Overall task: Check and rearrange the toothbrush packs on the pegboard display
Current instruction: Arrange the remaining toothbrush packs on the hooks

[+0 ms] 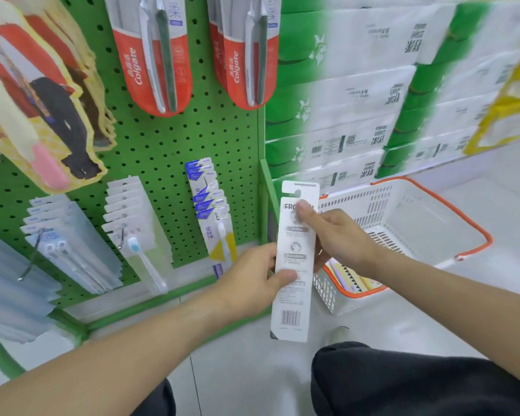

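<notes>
So at the far left edge of the green pegboard [162,151] there's a yellow-edged cartoon pack [42,94] hanging, with clear toothbrush packs [69,244] on a hook below it near the bottom edge. Next over is a white bunch with a blue-headed brush [135,232], then a blue and white bunch [212,211] closer to the board's right edge. Up top are two red Colgate packs [155,55], side by side. Just off the bottom right corner of the board, the left hand [249,280] grips the lower half of a long white toothbrush pack [296,259], thumb across its printed back, while the right hand [339,235] pinches it near the top. Pack's upright, barcode at the bottom. Behind it on the floor sits a white basket [409,223] with an orange rim, and green and white boxes [357,85] stacked behind that.
</notes>
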The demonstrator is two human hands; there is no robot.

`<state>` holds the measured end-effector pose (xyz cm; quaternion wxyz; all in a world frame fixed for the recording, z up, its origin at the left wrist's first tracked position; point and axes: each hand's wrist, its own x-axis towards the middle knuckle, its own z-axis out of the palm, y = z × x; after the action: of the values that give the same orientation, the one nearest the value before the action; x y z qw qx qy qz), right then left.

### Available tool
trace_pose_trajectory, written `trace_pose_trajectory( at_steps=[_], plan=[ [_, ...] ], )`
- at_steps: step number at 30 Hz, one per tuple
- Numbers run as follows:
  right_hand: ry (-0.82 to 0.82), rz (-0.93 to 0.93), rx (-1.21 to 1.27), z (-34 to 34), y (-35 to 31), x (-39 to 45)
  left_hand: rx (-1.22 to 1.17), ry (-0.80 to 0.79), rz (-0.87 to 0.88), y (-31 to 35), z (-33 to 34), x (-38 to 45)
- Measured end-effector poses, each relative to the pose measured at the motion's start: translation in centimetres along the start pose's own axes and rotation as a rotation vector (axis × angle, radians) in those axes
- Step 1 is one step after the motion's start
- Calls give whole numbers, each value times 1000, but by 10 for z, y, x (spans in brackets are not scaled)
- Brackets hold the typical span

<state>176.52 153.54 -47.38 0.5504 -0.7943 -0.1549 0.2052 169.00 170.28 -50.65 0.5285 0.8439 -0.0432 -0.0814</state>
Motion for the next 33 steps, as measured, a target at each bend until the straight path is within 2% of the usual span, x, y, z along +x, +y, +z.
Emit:
trace_pose_trajectory(
  at_steps=[3, 5, 7, 10, 13, 16, 17, 19, 21, 22, 27, 31, 33],
  plan=[
    [-18, 55, 99, -24, 18, -3, -195, 95, -81, 6, 19, 24],
    [-82, 88, 16, -41, 38, -9, -355, 155, -145, 9, 32, 45],
    [-142, 128, -31, -52, 60, -16, -486, 152, -209, 8, 45, 65],
    [-125, 194, 114, -62, 85, -21, -469, 90, -246, 2, 63, 94],
    [-3, 204, 124, -74, 105, -16, -278, 101, -278, -11, 86, 127],
    [204, 195, -6, -93, 128, -2, 343, 129, -168, -43, 110, 158],
    [257, 183, -107, -102, 136, 4, 488, 78, -113, -55, 118, 162],
    [285, 192, -300, -123, 162, 24, 644, -137, -66, -78, 135, 166],
    [224, 231, -495, -143, 192, 50, 721, -277, -28, -96, 146, 165],
    [179, 246, -588, -151, 208, 65, 713, -285, 1, -104, 149, 165],
    [-24, 381, -884, -168, 288, 132, 623, -194, 83, -124, 159, 158],
    [-285, 589, -1094, -148, 312, 154, 611, -171, 83, -128, 165, 162],
    [-373, 674, -1106, -138, 318, 153, 597, -174, 83, -130, 166, 163]
  ],
)
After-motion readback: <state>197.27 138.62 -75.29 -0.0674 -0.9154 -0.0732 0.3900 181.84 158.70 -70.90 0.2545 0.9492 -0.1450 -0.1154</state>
